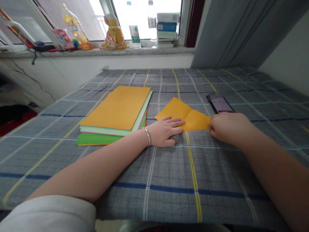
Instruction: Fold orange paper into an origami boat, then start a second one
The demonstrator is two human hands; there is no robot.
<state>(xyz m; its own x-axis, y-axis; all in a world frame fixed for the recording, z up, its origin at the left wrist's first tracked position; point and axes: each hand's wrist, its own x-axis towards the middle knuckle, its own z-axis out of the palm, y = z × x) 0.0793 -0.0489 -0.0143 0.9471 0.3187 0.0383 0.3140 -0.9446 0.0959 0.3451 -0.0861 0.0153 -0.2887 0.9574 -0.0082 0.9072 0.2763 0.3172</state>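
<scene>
One left hand (164, 130) and one right hand (231, 129) touching one folded orange paper sheet (190, 117); one stack of coloured paper (116, 109) lying alongside; one smartphone (220, 105) lying just beyond; one silver bangle (147, 137) circling one wrist.

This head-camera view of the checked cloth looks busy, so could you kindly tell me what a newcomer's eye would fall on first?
The folded orange paper stands out first, at the centre of the grey checked cloth, with the left hand flat on it and the right hand at its right tip. Next comes the stack of coloured paper to its left, orange on top and green beneath.
</scene>
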